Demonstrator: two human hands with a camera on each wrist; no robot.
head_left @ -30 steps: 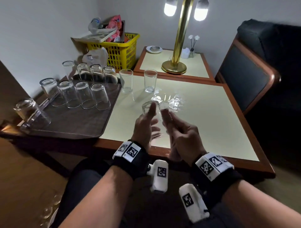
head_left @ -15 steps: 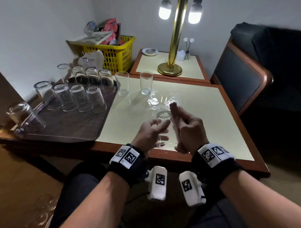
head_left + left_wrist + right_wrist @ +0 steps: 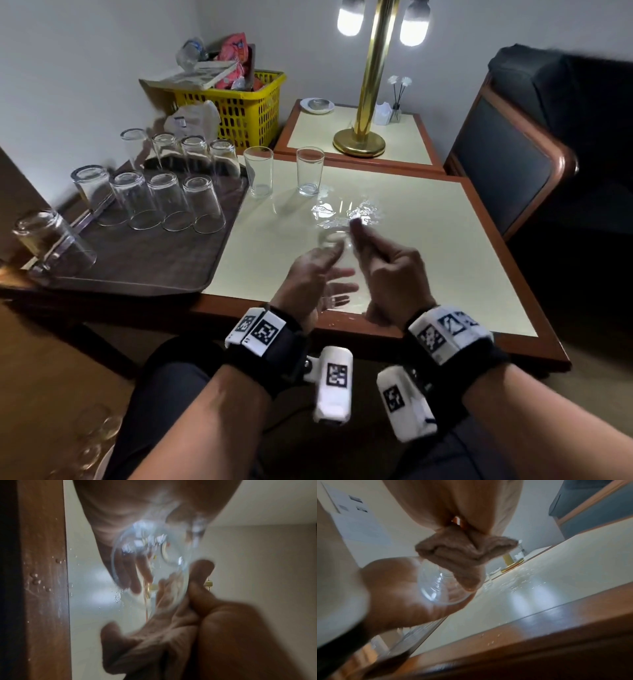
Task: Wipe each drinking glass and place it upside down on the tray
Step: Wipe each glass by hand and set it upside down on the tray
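Note:
A clear drinking glass (image 3: 334, 260) is held over the table's near edge between both hands. My left hand (image 3: 308, 274) grips it from the left, thumb and fingers round its wall (image 3: 149, 561). My right hand (image 3: 387, 267) pinches a folded tan cloth (image 3: 465, 551), which is pushed into the mouth of the glass (image 3: 440, 588). The dark brown tray (image 3: 137, 270) lies at the left with several glasses (image 3: 202, 205) standing upside down on it. Two more glasses (image 3: 260, 171) (image 3: 310, 171) stand upright on the table beyond my hands.
Water drops (image 3: 346, 212) glisten on the cream table top (image 3: 445, 246). A brass lamp (image 3: 363, 137) stands on the small table behind. A yellow basket (image 3: 239, 109) sits at the back left and a dark armchair (image 3: 513, 154) at the right.
Both hands keep the glass near the table's front edge. The left hand has turned round it, its fingers now spread lower. The right hand has shifted at the rim.

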